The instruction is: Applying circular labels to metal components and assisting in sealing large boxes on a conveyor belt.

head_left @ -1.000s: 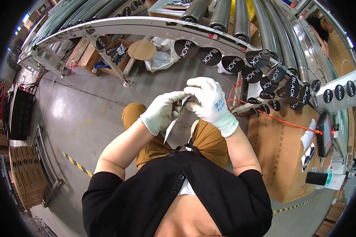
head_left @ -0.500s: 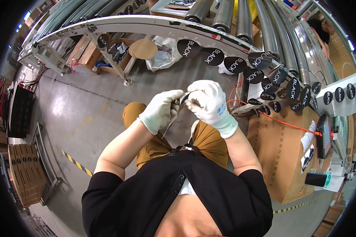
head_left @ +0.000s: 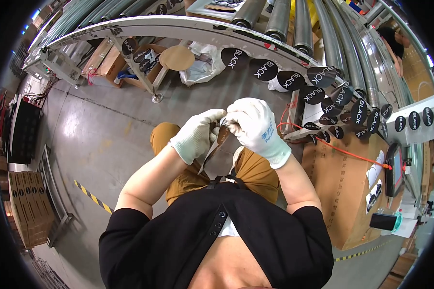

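Both my hands wear white knit gloves and meet above my knees. My left hand point(head_left: 196, 137) is closed, pinching a thin glossy strip point(head_left: 211, 154) that looks like sticker backing and hangs down from the fingers, brownish on one face. Against the strip's top end press the closed fingertips of my right hand point(head_left: 256, 127); what exactly they grip is partly hidden. Black oval stickers point(head_left: 290, 80) with white lettering are stuck in a row along the conveyor frame point(head_left: 188, 32) ahead, with more clustered at the right.
Metal rollers point(head_left: 278, 21) run above the frame. To my right stands a large cardboard box point(head_left: 342, 185), with an orange cable point(head_left: 352, 150), a screen device point(head_left: 395, 169) and a phone point(head_left: 383, 221) near it. Beneath the conveyor are a round cardboard disc point(head_left: 177, 58) and a white bag point(head_left: 203, 67).
The strip has turned and shows more of its broad brownish face. A dark piece seen at my right fingertips is no longer visible there. Both hands stay nearly in place.
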The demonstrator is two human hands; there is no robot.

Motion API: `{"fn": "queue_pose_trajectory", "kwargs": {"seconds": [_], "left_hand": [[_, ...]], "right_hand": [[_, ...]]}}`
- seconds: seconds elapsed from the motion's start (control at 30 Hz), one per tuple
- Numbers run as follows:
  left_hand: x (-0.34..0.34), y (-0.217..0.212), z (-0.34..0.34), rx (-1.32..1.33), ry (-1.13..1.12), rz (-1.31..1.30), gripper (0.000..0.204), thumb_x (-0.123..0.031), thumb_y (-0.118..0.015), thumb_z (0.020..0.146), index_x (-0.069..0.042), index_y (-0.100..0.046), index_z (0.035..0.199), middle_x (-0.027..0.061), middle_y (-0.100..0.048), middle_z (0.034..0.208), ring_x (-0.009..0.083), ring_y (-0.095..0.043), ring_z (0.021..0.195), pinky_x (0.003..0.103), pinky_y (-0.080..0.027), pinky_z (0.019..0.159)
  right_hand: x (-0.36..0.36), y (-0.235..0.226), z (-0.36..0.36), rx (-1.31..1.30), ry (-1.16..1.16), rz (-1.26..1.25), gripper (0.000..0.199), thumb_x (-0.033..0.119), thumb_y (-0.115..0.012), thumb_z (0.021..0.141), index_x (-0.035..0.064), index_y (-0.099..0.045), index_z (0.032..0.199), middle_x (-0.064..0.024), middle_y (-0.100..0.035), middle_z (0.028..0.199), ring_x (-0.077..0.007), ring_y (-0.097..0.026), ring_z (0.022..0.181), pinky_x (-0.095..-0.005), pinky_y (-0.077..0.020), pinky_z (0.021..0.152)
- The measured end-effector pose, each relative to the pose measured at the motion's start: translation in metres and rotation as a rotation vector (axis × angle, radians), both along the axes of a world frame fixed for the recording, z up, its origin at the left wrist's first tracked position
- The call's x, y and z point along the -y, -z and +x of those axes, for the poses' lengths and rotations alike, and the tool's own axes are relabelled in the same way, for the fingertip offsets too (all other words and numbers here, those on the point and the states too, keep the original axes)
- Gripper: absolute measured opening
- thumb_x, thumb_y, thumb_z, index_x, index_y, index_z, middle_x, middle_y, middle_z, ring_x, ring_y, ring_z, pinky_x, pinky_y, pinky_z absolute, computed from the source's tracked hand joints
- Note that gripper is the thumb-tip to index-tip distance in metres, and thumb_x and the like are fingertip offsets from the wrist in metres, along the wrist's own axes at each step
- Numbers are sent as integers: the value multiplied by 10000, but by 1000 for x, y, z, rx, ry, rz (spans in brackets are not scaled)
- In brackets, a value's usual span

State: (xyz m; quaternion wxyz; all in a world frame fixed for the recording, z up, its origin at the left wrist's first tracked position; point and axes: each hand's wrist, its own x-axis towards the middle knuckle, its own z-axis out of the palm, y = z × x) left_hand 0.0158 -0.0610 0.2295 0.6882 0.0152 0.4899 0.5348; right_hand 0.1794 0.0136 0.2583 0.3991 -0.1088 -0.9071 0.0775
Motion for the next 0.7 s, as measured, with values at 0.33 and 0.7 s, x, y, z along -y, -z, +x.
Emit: {"fn": "queue_pose_trajectory", "kwargs": {"seconds": [0.33,0.7], "left_hand": [[-1,7,-27,347,54,172,286,-224,-484,943,14,-628,1012,122,-698,929,207,-677,770,332,-563,726],[4,31,-59,48,-298,4,231,-211,-604,886,-168,-523,674,-90,-514,593,37,-436,463,167,-294,394]], "right_hand": [[-2,-11,13,-107,80,-51,229,0,-707,723,75,-594,908,-34,-625,889,-208,-613,817,-336,-488,774],[-64,-10,0,-1417,-28,-1489,96,106,-615,905,102,-594,999,-31,-651,931,-117,-625,748,-266,-543,689]]}}
